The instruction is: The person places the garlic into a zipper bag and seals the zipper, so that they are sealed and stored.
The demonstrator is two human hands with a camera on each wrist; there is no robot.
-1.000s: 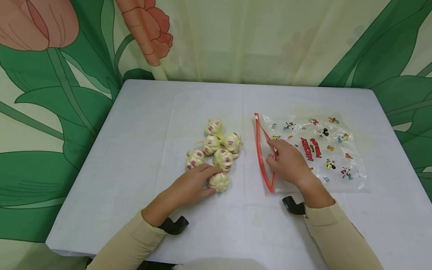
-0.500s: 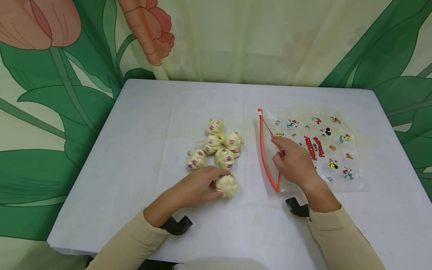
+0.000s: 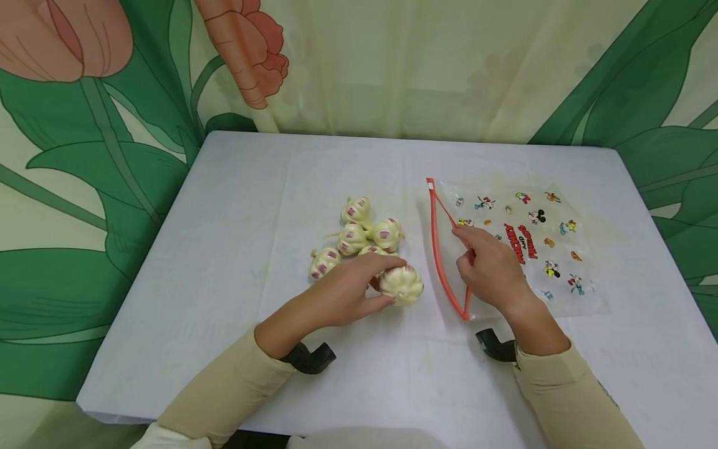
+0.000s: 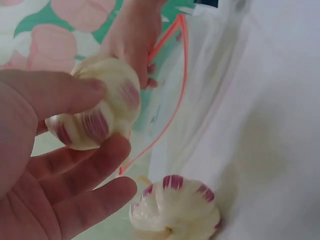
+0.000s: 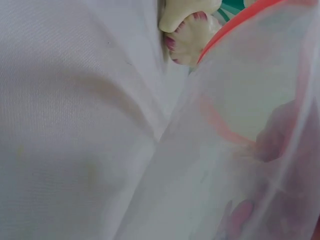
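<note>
My left hand grips a garlic bulb between thumb and fingers, lifted off the table. In the left wrist view the bulb shows purple streaks, and another garlic bulb lies below it. With thumb and fingers my right hand pinches the red-edged mouth of a clear zip bag printed with cartoon figures. The bag's mouth stands apart, its far red edge bowed to the left. In the right wrist view, the cloudy plastic of the bag partly veils the fingers.
Several garlic bulbs sit clustered left of the bag, one partly behind my left hand. A white cloth covers the table. Behind it hangs a curtain with flower and leaf prints.
My left hand has lifted the garlic bulb and carried it right and slightly away from me, towards the bag. The bag's mouth has widened, my right hand keeping hold of its edge.
</note>
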